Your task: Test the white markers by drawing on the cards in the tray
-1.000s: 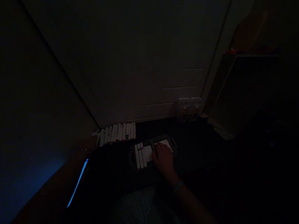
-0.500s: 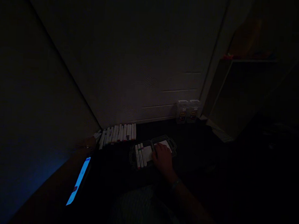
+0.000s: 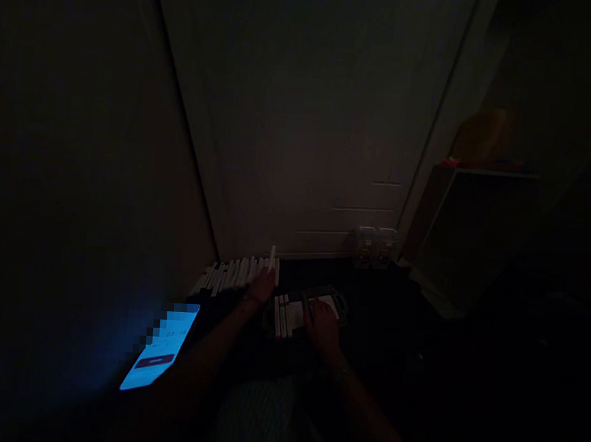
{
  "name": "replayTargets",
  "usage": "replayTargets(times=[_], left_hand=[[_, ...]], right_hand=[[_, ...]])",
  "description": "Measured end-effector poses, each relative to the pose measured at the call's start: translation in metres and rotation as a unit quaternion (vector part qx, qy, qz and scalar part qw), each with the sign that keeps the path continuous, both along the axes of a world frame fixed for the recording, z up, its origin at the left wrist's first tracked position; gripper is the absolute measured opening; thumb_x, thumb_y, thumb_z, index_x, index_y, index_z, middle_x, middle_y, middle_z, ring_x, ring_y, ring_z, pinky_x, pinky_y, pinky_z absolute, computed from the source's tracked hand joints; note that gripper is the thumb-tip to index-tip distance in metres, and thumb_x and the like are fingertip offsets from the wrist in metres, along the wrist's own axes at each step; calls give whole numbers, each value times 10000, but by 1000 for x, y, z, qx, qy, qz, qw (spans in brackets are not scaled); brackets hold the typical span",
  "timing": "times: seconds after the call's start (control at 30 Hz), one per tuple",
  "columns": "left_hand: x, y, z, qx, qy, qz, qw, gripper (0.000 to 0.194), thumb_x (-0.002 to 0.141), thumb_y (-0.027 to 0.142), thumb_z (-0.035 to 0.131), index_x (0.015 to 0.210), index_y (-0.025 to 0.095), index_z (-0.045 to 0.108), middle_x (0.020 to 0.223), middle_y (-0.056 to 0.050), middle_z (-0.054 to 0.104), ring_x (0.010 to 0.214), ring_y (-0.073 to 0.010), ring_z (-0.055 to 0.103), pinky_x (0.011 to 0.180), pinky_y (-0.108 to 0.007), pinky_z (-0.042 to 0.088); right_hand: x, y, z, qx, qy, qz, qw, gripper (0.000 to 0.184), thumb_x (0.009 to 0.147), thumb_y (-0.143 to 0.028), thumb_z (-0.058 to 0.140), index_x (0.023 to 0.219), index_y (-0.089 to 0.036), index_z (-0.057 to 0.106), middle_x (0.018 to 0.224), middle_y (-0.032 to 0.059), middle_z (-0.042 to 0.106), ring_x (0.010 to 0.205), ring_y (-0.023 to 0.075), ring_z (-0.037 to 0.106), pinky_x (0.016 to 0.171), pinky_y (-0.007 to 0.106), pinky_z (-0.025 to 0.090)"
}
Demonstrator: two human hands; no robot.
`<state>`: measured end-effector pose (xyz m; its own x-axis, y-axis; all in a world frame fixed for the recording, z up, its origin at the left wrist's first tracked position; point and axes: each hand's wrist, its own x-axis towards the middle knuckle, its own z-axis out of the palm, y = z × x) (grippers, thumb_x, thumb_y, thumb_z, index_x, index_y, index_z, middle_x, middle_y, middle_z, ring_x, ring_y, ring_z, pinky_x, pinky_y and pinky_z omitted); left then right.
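A white marker point(image 3: 273, 254) stands nearly upright in my left hand point(image 3: 261, 287), whose closed fingers grip its lower part. Just behind and left of that hand, a row of white markers point(image 3: 235, 273) lies side by side on the dark surface. My right hand point(image 3: 324, 323) grips the middle of an open clear plastic case point(image 3: 343, 304), fingers curled over it near the hinge. In the case's left half lie a few white markers point(image 3: 280, 317) beside a pale card point(image 3: 296, 314). Another pale sheet point(image 3: 329, 304) shows in the right half. Darkness blurs finger detail.
Two clear plastic containers point(image 3: 364, 248) with labels stand against the wall at the back right. A lit phone screen point(image 3: 162, 349) glows at lower left. Farther right is a cabinet point(image 3: 470, 231) with an orange object point(image 3: 485, 136) on top.
My left hand has moved right from the far left end of the marker row and now holds up a marker. My right hand stays at the case. The camera view has shifted.
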<state>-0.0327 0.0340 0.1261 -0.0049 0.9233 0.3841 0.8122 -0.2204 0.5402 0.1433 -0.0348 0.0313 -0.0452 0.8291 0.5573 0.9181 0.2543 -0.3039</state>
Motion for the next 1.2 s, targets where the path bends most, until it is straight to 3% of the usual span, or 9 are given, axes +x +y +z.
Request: replayTargets(times=[0.13, 0.23, 0.3, 0.43, 0.57, 0.67, 0.8, 1.0, 1.2], left_hand=[[34, -51, -45, -29, -25, -23, 999, 360, 859, 441, 308, 976, 255, 593, 828, -65, 670, 746, -202, 622, 674, -285, 409], [35, -77, -75, -22, -31, -44, 998, 353, 823, 478, 369, 1026, 304, 600, 886, -76, 682, 832, -229, 628, 736, -309, 405], [29, -85, -85, -35, -54, -40, 997, 369, 823, 488, 358, 1059, 330, 593, 927, -71, 682, 862, -236, 627, 729, -313, 409], [15, -84, -90, -53, -56, -36, 996, 396, 844, 470, 322, 1058, 303, 610, 868, -79, 688, 850, -232, 628, 750, -319, 407], [11, -80, -96, 0, 9, -69, 998, 321, 822, 421, 410, 995, 288, 645, 971, -67, 672, 965, -238, 581, 901, -368, 352], [12, -81, -96, 12, 4, -97, 995, 313, 823, 406, 417, 997, 281, 645, 1008, -59, 667, 958, -235, 584, 892, -366, 363], [11, -80, -87, -14, -57, -120, 991, 319, 808, 435, 430, 907, 251, 671, 879, -53, 692, 834, -210, 619, 768, -295, 416], [5, -67, -86, -68, -246, -60, 965, 389, 742, 519, 465, 893, 197, 623, 704, -12, 663, 609, -169, 602, 551, -251, 441], [-1, -55, -95, -30, -278, -64, 958, 333, 772, 465, 433, 921, 207, 584, 882, -35, 658, 801, -178, 616, 711, -273, 471]], right_hand=[[-2, -1, -1, 27, -32, -7, 999, 276, 887, -239, 393, 1108, -175, 545, 1117, 105, 569, 1038, 213, 500, 911, 373, 352], [-3, -1, -1, 34, -32, -8, 999, 266, 880, -218, 394, 1096, -205, 549, 1062, 88, 587, 998, 215, 518, 878, 366, 373], [-3, -1, -1, 34, -26, 0, 999, 279, 884, -212, 382, 1118, -212, 533, 1031, 78, 596, 967, 206, 530, 850, 348, 387], [-1, 0, -3, 37, -15, 8, 999, 313, 886, -217, 372, 1170, -177, 499, 1061, 93, 589, 974, 207, 528, 843, 340, 389], [0, 2, -6, 47, -20, 5, 999, 350, 875, -232, 374, 1199, -162, 486, 1182, 122, 534, 964, 228, 526, 849, 377, 388], [1, 0, -2, 47, -15, 2, 999, 390, 857, -210, 380, 1237, -165, 452, 1221, 117, 507, 968, 228, 521, 845, 380, 396], [0, -5, 4, 34, -44, 48, 997, 406, 836, -168, 394, 1238, -175, 447, 1135, 98, 548, 1011, 223, 497, 865, 372, 389], [-1, -2, 3, 20, -61, 53, 997, 321, 844, -172, 428, 1151, -204, 517, 1028, 78, 566, 976, 220, 501, 857, 368, 395], [2, -2, 7, 6, -41, 66, 997, 330, 870, -153, 413, 1172, -233, 519, 995, 60, 575, 942, 190, 513, 830, 318, 414]])
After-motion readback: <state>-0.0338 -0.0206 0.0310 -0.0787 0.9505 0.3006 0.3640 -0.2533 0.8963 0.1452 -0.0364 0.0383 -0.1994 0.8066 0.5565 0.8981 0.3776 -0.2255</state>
